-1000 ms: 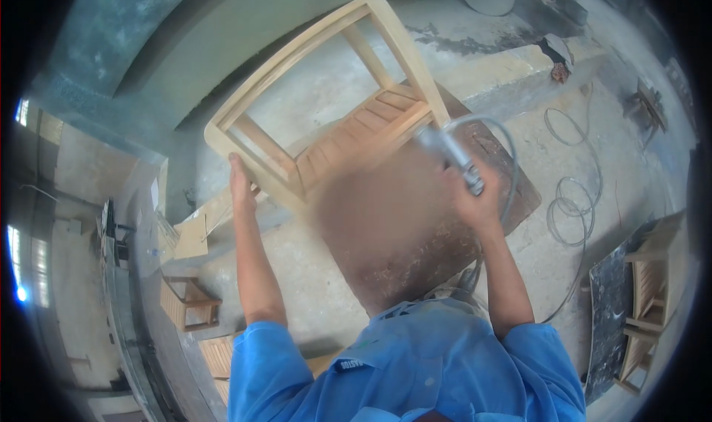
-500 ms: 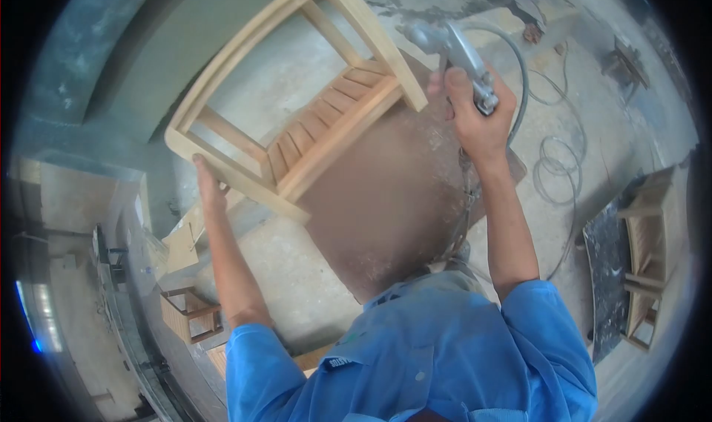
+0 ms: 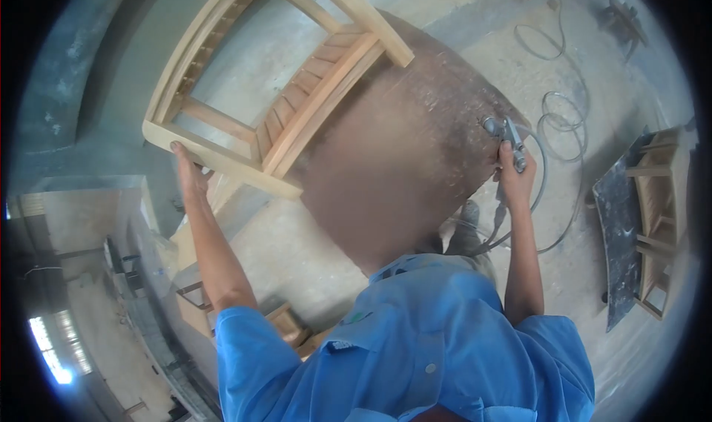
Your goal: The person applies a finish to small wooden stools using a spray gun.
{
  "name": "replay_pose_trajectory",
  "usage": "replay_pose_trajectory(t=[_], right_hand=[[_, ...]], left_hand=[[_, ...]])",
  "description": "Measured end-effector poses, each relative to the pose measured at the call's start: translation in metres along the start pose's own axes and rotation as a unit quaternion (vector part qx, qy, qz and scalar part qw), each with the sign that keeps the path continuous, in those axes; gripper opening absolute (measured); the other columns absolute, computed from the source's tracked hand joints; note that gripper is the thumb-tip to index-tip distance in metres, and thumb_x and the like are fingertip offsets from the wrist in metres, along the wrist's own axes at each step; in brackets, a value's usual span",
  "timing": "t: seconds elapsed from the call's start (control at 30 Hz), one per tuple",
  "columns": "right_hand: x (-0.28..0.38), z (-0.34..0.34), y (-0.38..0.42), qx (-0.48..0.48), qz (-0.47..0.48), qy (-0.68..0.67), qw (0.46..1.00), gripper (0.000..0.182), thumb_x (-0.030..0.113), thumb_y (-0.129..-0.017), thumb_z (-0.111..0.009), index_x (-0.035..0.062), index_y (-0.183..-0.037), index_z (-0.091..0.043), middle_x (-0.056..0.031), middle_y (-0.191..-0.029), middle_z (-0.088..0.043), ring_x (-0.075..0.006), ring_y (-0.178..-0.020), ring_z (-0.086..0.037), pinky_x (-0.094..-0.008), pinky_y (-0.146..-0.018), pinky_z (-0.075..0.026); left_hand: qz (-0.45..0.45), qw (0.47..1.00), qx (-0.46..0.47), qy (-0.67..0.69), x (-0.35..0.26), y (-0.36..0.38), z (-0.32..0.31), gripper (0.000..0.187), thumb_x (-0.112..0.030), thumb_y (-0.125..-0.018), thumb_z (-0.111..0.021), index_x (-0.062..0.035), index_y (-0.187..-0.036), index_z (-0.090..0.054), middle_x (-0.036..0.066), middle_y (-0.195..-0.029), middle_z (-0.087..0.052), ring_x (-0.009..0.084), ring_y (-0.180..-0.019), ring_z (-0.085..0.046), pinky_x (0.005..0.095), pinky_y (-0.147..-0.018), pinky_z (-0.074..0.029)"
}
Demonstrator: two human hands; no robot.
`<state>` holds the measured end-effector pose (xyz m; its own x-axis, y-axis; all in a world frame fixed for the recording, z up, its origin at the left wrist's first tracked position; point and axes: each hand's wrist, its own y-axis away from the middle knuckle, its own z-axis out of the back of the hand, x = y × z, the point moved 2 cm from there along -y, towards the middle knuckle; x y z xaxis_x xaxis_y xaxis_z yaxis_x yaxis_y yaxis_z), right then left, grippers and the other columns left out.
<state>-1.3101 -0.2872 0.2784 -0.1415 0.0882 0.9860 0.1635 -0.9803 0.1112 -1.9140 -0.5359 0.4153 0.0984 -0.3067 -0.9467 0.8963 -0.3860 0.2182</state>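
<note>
A pale wooden chair frame (image 3: 322,99) with slatted panels stands tilted at the upper left, on a brown board (image 3: 378,177). My left hand (image 3: 190,171) is closed around the lower left rail of this frame, thumb on top. Out to the right, over the board's right edge, my right hand (image 3: 515,171) grips a metal spray gun (image 3: 510,142). A grey hose (image 3: 541,173) runs from the gun. The gun is apart from the chair frame, and my right fingers are partly hidden behind its handle.
The hose lies in loops (image 3: 561,122) on the concrete floor at right. Several more wooden chair frames (image 3: 656,192) stand at far right beside a dark panel (image 3: 617,248). Small wooden pieces (image 3: 285,324) lie low on the left, near my elbow.
My right hand has drawn the spray gun back, away from the chair frame and down to the right. The frame has turned a little in my left hand, showing more far-side slats.
</note>
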Motion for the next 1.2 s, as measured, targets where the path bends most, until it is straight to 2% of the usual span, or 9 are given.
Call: replay_pose_trajectory(t=[0.2,0.23,0.3,0.37,0.4,0.57,0.77,0.9,1.2], right_hand=[[0.048,-0.037,0.014,0.23,0.007,-0.131,0.964,0.036,0.036,-0.096,-0.063,0.0011,-0.104,-0.067,-0.0028,-0.077,-0.068,-0.0064,-0.06,-0.057,-0.0204,-0.049,-0.043],[0.055,-0.042,0.018,0.277,0.008,-0.134,0.952,0.036,0.031,-0.094,-0.066,0.0001,-0.112,-0.067,-0.0037,-0.081,-0.069,-0.0072,-0.066,-0.061,-0.0208,-0.051,-0.046],[0.086,-0.064,0.018,0.359,0.026,-0.153,0.92,0.037,0.026,-0.091,-0.07,-0.0009,-0.116,-0.066,-0.0041,-0.082,-0.07,-0.0085,-0.07,-0.064,-0.022,-0.053,-0.047],[0.128,-0.08,0.021,0.417,0.07,-0.141,0.895,0.04,0.02,-0.087,-0.073,-0.0014,-0.12,-0.065,-0.0043,-0.083,-0.07,-0.0099,-0.072,-0.065,-0.0236,-0.055,-0.048],[0.149,-0.096,0.019,0.431,0.111,-0.13,0.886,0.043,0.017,-0.085,-0.075,-0.0015,-0.123,-0.064,-0.0043,-0.083,-0.071,-0.0106,-0.072,-0.066,-0.0246,-0.057,-0.049],[0.188,-0.138,0.018,0.47,0.339,-0.094,0.809,0.05,0.006,-0.075,-0.075,0.0008,-0.123,-0.066,-0.013,-0.099,-0.073,-0.0168,-0.081,-0.069,-0.0296,-0.072,-0.054],[0.095,-0.092,0.002,0.543,0.321,0.109,0.769,0.048,0.02,-0.077,-0.078,0.0049,-0.121,-0.067,-0.018,-0.1,-0.072,-0.0341,-0.084,-0.071,-0.0373,-0.074,-0.054],[0.042,-0.061,-0.003,0.517,0.233,0.216,0.795,0.049,0.031,-0.079,-0.077,0.006,-0.119,-0.068,-0.0192,-0.095,-0.071,-0.0368,-0.082,-0.069,-0.0391,-0.074,-0.053],[0.062,0.003,-0.013,0.436,0.195,0.191,0.858,0.046,0.03,-0.079,-0.077,0.0054,-0.117,-0.069,-0.0204,-0.099,-0.071,-0.0362,-0.088,-0.069,-0.0396,-0.078,-0.054]], left_hand=[[0.002,0.986,-0.076,-0.149,-0.035,0.063,0.0,0.094,-0.071,-0.091,-0.048,0.0004,-0.149,-0.031,0.024,-0.149,-0.039,0.0414,-0.135,-0.041,0.063,-0.109,-0.028],[-0.206,0.934,-0.091,-0.278,-0.027,0.021,0.046,0.08,-0.051,-0.093,-0.062,0.0077,-0.141,-0.041,0.027,-0.14,-0.049,0.0398,-0.13,-0.049,0.0485,-0.11,-0.035],[-0.437,0.778,-0.283,-0.35,-0.099,0.062,0.027,0.069,-0.038,-0.087,-0.072,0.0076,-0.135,-0.05,0.029,-0.134,-0.055,0.0372,-0.128,-0.051,0.0392,-0.106,-0.04],[-0.528,0.719,-0.154,-0.424,-0.172,0.08,-0.027,0.071,-0.04,-0.086,-0.072,0.006,-0.136,-0.049,0.029,-0.134,-0.055,0.0384,-0.127,-0.052,0.0437,-0.106,-0.04],[-0.533,0.666,-0.106,-0.511,-0.191,0.065,-0.049,0.074,-0.042,-0.085,-0.071,0.0027,-0.139,-0.047,0.027,-0.136,-0.054,0.0392,-0.128,-0.051,0.0447,-0.107,-0.04],[-0.353,0.658,0.111,-0.656,-0.172,0.074,-0.15,0.083,-0.047,-0.079,-0.073,-0.0038,-0.144,-0.044,0.026,-0.127,-0.06,0.0403,-0.118,-0.058,0.0421,-0.102,-0.045],[-0.312,0.674,0.128,-0.658,-0.173,0.134,-0.181,0.075,-0.032,-0.084,-0.068,-0.0012,-0.146,-0.04,0.031,-0.136,-0.052,0.0413,-0.135,-0.043,0.0434,-0.113,-0.036],[-0.355,0.663,0.138,-0.645,-0.156,0.09,-0.186,0.083,-0.041,-0.076,-0.075,-0.007,-0.145,-0.044,0.026,-0.12,-0.064,0.0405,-0.111,-0.062,0.0417,-0.098,-0.047],[-0.461,0.667,0.117,-0.573,-0.115,0.124,-0.186,0.082,-0.03,-0.074,-0.08,-0.0215,-0.147,-0.043,0.019,-0.146,-0.047,0.0381,-0.131,-0.048,0.0452,-0.107,-0.044]])
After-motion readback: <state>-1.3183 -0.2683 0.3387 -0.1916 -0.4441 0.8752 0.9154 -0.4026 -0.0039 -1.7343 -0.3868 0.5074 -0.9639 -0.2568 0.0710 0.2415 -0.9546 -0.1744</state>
